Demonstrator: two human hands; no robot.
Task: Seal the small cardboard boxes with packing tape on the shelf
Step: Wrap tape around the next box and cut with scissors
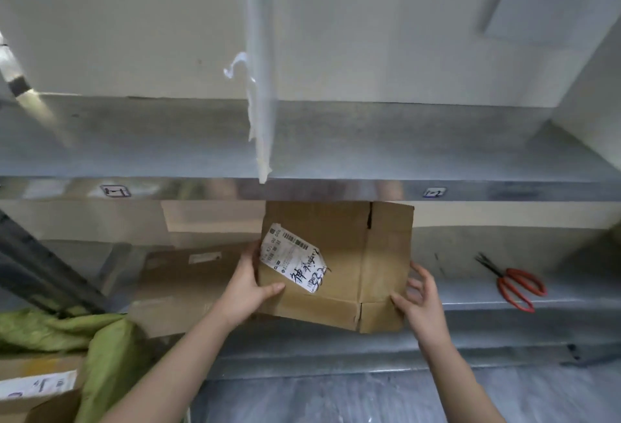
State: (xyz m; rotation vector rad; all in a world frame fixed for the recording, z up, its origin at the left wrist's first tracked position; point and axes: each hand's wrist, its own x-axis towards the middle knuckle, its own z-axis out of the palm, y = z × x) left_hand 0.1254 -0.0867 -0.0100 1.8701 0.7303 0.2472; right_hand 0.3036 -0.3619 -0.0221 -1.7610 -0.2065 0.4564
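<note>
Steel shelf (pixel 504 295) fills the view, with red scissors (pixel 514 285) lying at its right. The box (pixel 336 254) is held tilted over the shelf's front edge. The left hand (pixel 248 285) grips its left side, thumb across the face. The right hand (pixel 420 301) holds the lower right corner only loosely, thumb on the card and fingers half spread.

That slack hold could probably let the box slip or twist off the edge. No tape roll is in sight.

The torn white label (pixel 292 258) carries barcodes, small print too blurred to read and black handwritten characters. The tags (pixel 115 191) on the upper shelf edge are also unreadable.
</note>
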